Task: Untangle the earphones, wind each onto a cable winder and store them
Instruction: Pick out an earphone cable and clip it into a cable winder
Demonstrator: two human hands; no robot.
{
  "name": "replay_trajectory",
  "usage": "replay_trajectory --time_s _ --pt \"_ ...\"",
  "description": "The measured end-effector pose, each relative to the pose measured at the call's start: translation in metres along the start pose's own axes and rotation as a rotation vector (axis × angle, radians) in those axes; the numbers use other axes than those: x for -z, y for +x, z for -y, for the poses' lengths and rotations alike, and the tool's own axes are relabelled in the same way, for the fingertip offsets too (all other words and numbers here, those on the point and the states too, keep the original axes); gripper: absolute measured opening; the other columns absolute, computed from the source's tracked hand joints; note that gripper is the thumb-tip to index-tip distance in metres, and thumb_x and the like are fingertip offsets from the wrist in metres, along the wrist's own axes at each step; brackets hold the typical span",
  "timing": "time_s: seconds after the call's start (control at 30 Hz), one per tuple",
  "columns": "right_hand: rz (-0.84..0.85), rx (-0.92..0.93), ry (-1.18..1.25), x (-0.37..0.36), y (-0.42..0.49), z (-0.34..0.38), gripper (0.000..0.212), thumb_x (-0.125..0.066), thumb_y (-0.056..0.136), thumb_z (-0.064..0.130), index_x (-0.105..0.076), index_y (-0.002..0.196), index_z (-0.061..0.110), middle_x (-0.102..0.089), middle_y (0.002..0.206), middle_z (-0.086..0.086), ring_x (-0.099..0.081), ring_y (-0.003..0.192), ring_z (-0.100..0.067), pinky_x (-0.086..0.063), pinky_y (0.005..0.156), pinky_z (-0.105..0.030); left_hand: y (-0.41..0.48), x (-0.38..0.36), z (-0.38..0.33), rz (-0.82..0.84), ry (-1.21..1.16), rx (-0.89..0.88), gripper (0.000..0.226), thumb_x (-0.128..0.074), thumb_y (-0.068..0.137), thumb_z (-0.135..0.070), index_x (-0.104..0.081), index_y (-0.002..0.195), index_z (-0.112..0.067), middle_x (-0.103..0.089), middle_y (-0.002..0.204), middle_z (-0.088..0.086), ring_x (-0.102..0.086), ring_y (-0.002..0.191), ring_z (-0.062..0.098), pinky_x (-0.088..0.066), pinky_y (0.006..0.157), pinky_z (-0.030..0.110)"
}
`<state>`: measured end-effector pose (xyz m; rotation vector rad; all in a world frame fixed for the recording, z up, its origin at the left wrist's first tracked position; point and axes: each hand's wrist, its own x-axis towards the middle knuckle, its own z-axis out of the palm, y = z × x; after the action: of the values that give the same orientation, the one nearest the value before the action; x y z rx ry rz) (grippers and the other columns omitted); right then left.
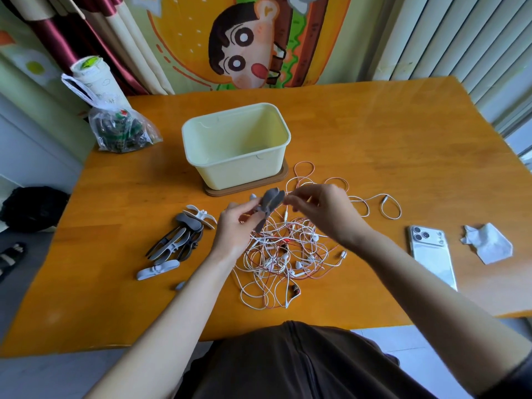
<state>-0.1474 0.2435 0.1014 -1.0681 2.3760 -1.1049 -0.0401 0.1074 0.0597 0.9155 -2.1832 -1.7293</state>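
A tangle of white and red earphone cables [283, 254] lies on the orange table [374, 133] in front of me. Above it my left hand [234, 230] grips a grey cable winder [267, 205] by its lower part. My right hand [319, 210] pinches a thin cable end right beside the winder's top. A heap of grey, dark and white winders [180, 240] lies to the left of the tangle. The pale yellow storage box [201, 151] stands open behind, on a brown lid.
A white phone [431, 254] and a crumpled tissue [486, 243] lie at the right. A plastic bag [121, 131] and a paper cup [92, 73] stand at the back left. One white cable loop [390, 207] trails right of the tangle.
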Motion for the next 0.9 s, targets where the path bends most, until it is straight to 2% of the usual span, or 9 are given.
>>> replay_trajectory --time_s 0.1,0.2,0.33,0.4,0.5,0.67,0.7,0.8,0.9 --pt "-0.061 -0.001 -0.047 0.015 0.01 -0.006 0.013 -0.064 0.089 0.025 -0.074 0.088 0.016 -0.061 0.067 0.013 -0.052 0.056 0.012 -0.036 0.053 -0.008 -0.007 -0.001 -0.006 0.162 -0.047 -0.03 0.033 -0.059 0.092 -0.011 -0.059 0.114 -0.036 -0.056 0.096 -0.003 -0.054 0.098 0.006 -0.037 0.082 0.013" --pt "-0.095 0.001 -0.032 0.021 0.014 -0.01 0.014 -0.067 0.087 0.026 -0.074 0.086 0.015 -0.062 0.066 0.012 -0.052 0.054 0.01 -0.037 0.052 -0.008 -0.013 -0.001 -0.013 0.291 -0.219 -0.001 0.029 -0.058 0.089 -0.011 -0.065 0.11 -0.029 -0.066 0.105 -0.009 -0.059 0.093 -0.008 -0.041 0.08 0.006" --pt "-0.089 -0.063 0.088 0.014 0.011 -0.016 0.019 -0.066 0.087 0.027 -0.071 0.079 0.011 -0.052 0.049 0.017 -0.044 0.044 -0.001 -0.029 0.043 -0.012 -0.012 0.0 -0.019 0.33 -0.543 0.061 0.03 -0.058 0.079 -0.018 -0.071 0.105 -0.023 -0.072 0.104 -0.003 -0.063 0.099 0.012 -0.047 0.091 0.028" --pt "-0.06 -0.1 0.164 0.005 0.009 -0.018 0.022 -0.065 0.088 0.03 -0.071 0.078 0.011 -0.054 0.053 0.012 -0.038 0.045 -0.004 -0.027 0.046 -0.017 -0.01 0.0 -0.021 0.321 -0.618 0.065 0.03 -0.055 0.08 -0.017 -0.072 0.104 -0.025 -0.072 0.103 -0.003 -0.065 0.096 0.013 -0.051 0.088 0.029" --pt "-0.008 -0.137 0.277 -0.006 0.005 -0.017 0.022 -0.059 0.092 0.027 -0.071 0.081 0.013 -0.06 0.064 -0.01 -0.04 0.055 -0.015 -0.031 0.052 -0.028 -0.007 -0.003 -0.025 0.289 -0.684 0.071 0.029 -0.048 0.089 -0.01 -0.064 0.111 -0.021 -0.072 0.104 -0.003 -0.067 0.097 0.011 -0.054 0.083 0.025" --pt "0.073 -0.206 0.341 -0.02 -0.003 -0.012 0.029 -0.051 0.097 0.022 -0.069 0.088 0.001 -0.061 0.071 -0.016 -0.044 0.056 -0.015 -0.036 0.052 -0.026 -0.003 -0.005 -0.026 0.183 -0.833 0.139 0.03 -0.051 0.087 -0.017 -0.064 0.113 -0.025 -0.07 0.111 0.003 -0.064 0.107 0.021 -0.051 0.094 0.033" --pt "0.084 -0.212 0.335 -0.024 -0.005 -0.011 0.029 -0.05 0.097 0.022 -0.069 0.086 0.002 -0.063 0.072 -0.015 -0.045 0.055 -0.014 -0.036 0.052 -0.026 -0.002 -0.006 -0.026 0.161 -0.855 0.15 0.032 -0.052 0.085 -0.018 -0.063 0.115 -0.024 -0.068 0.112 0.005 -0.064 0.107 0.022 -0.051 0.095 0.033" --pt "0.081 -0.189 0.29 -0.032 -0.009 -0.008 0.025 -0.049 0.098 0.021 -0.067 0.082 0.012 -0.059 0.063 0.005 -0.043 0.044 -0.001 -0.032 0.047 -0.012 0.002 -0.008 -0.025 0.064 -0.845 0.165 0.03 -0.049 0.094 -0.013 -0.06 0.121 -0.02 -0.063 0.12 0.009 -0.061 0.108 0.023 -0.049 0.098 0.034" --pt "0.058 -0.126 0.221 -0.035 -0.013 -0.005 0.023 -0.049 0.098 0.02 -0.067 0.087 0.013 -0.054 0.062 0.009 -0.044 0.041 0.0 -0.031 0.043 -0.011 0.005 -0.007 -0.023 -0.08 -0.715 0.198 0.026 -0.053 0.095 -0.011 -0.063 0.117 -0.02 -0.066 0.117 0.005 -0.058 0.115 0.025 -0.047 0.099 0.035"
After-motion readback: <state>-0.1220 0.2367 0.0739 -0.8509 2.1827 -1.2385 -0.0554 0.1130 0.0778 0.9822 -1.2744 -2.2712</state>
